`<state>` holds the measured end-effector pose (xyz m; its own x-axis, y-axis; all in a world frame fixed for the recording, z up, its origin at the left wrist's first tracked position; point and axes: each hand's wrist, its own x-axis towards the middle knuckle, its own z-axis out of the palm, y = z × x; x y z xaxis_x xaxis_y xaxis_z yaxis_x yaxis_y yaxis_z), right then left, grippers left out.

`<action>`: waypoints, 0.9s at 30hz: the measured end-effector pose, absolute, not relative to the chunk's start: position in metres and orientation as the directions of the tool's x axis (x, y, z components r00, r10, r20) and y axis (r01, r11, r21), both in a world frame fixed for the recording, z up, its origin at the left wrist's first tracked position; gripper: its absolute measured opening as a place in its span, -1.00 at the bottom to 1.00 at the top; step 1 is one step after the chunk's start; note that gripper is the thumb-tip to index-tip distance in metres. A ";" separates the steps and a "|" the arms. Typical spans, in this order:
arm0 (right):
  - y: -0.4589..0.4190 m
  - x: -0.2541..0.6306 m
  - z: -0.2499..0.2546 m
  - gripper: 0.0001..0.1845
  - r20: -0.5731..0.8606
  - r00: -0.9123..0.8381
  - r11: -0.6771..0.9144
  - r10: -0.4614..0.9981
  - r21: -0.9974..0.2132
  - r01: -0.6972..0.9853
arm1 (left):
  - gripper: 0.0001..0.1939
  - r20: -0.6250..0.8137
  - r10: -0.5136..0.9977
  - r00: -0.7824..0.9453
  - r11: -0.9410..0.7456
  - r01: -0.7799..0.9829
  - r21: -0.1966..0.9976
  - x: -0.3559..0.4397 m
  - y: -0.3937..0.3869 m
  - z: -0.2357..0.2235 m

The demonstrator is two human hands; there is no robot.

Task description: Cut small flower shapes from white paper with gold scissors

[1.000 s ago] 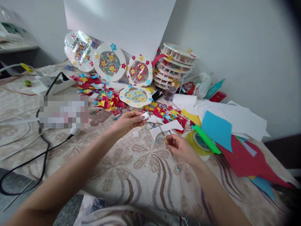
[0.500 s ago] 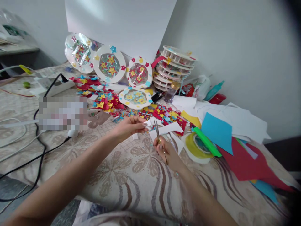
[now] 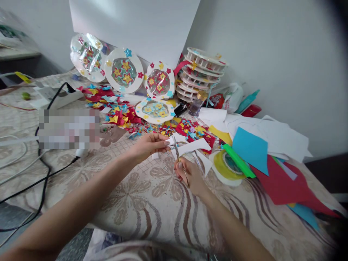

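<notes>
Between its thumb and fingers, my left hand [image 3: 150, 145] pinches a small piece of white paper [image 3: 170, 142]. My right hand [image 3: 189, 174] is closed round the handles of gold-handled scissors [image 3: 177, 152], whose blades point away from me and lie at the paper's right end. Close behind the blades are white paper offcuts [image 3: 194, 145], and another curved white scrap [image 3: 204, 163] rests right of my right hand. Exactly where the blades meet the paper is too small to make out.
Decorated white round frames [image 3: 124, 70] lean against a white board [image 3: 136, 25]. Colourful paper scraps [image 3: 119, 116] lie before them. A stack of white rings [image 3: 202, 69] stands behind. Yellow tape [image 3: 221, 165], a green cutter [image 3: 239, 161] and coloured sheets [image 3: 250, 148] are at right; cables [image 3: 45, 170] at left.
The scissor blades, apart before, now look closed together and tilt further left. My right hand has shifted slightly left, while my left hand keeps its pinch on the paper. The view has moved slightly.
</notes>
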<state>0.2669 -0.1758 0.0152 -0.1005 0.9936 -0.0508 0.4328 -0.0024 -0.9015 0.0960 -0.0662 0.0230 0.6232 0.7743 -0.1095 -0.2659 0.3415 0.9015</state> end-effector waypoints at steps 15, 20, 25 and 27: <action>-0.176 0.264 0.016 -0.50 -0.094 -0.054 -0.058 0.994 -0.878 0.475 | -0.83 -0.113 0.767 0.632 0.348 -0.262 0.900 0.097 -0.068 0.021; -0.177 0.259 0.016 -0.54 -0.146 -0.008 -0.127 0.989 -0.888 0.442 | -0.85 -0.130 0.759 0.637 0.361 -0.247 0.899 0.097 -0.066 0.021; -0.174 0.259 0.006 -0.55 -0.242 0.015 -0.237 0.970 -0.936 0.259 | -0.86 -0.169 0.745 0.645 0.381 -0.203 0.902 0.095 -0.065 0.025; -0.173 0.263 0.002 -0.51 -0.256 -0.010 -0.249 0.967 -0.949 0.191 | -0.85 -0.177 0.735 0.655 0.373 -0.172 0.912 0.091 -0.063 0.026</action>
